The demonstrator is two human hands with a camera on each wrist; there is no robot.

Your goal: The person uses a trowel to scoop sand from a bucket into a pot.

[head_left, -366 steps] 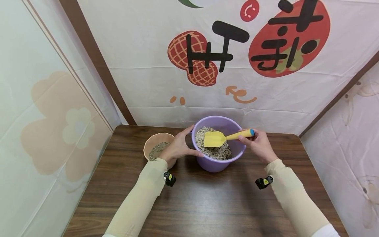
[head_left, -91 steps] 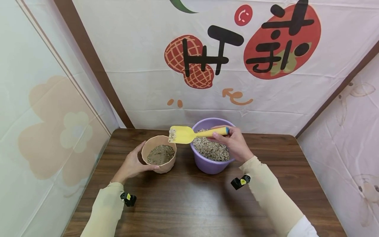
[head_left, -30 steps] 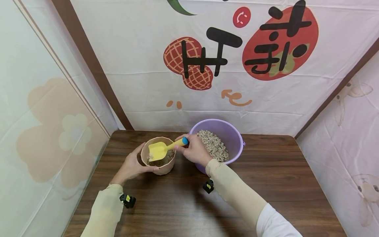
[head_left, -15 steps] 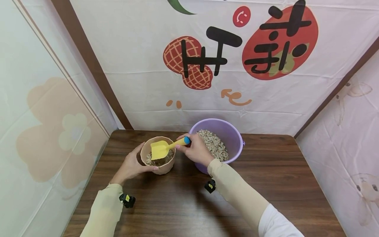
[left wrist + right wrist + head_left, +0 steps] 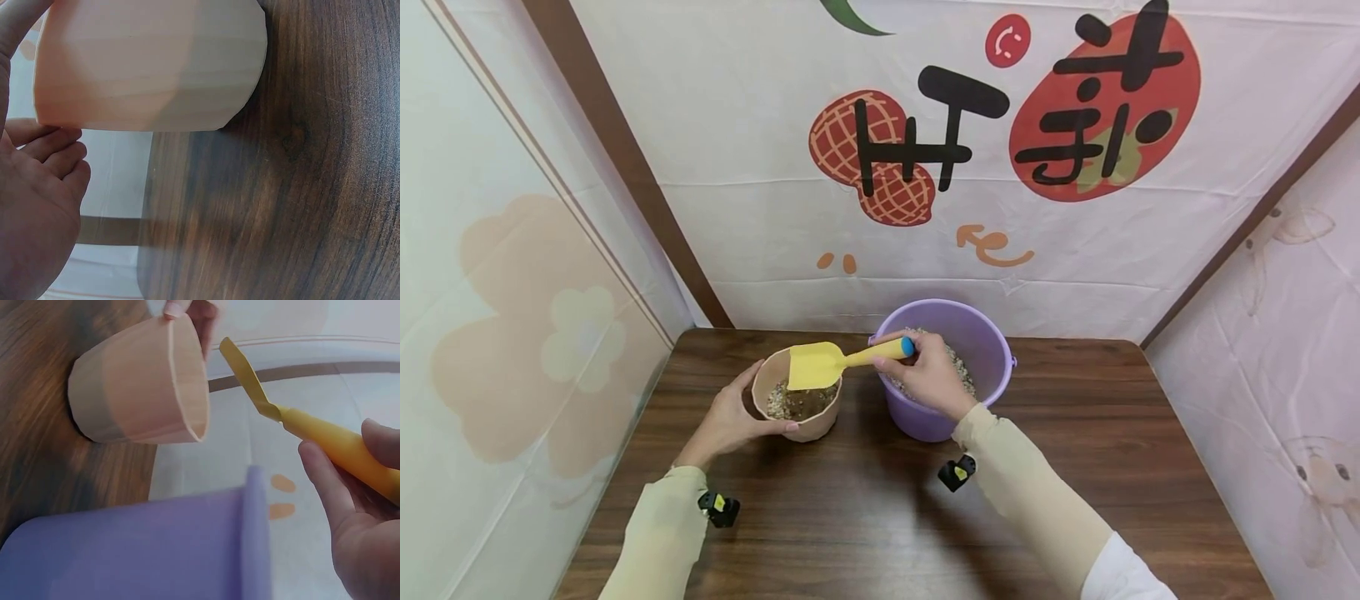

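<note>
My left hand [image 5: 730, 418] holds a peach faceted flower pot [image 5: 814, 430] by its rim, thumb at the near side and fingers round the left. Inside the pot lies brown soil with pale grains [image 5: 782, 403] at its left. My right hand [image 5: 934, 380] grips the handle of a yellow toy shovel [image 5: 817, 367], whose blade is over the pot's back right rim. In the right wrist view the blade [image 5: 245, 374] stands clear above the pot [image 5: 140, 384], with no grains showing on it. The right hand itself is over the left part of a purple bucket [image 5: 925, 423].
The bucket holds pale mixed gravel [image 5: 964, 375], partly hidden by the right hand. Both containers stand near the back edge of a dark wooden table [image 5: 865, 517]. A printed fabric wall [image 5: 760, 225] rises right behind them, with more fabric at both sides.
The right hand took the shovel from the bucket to the pot, tipped pale grains in, then lifted it back rightward. The left hand moved from the bucket's rim to the pot and stays there.
</note>
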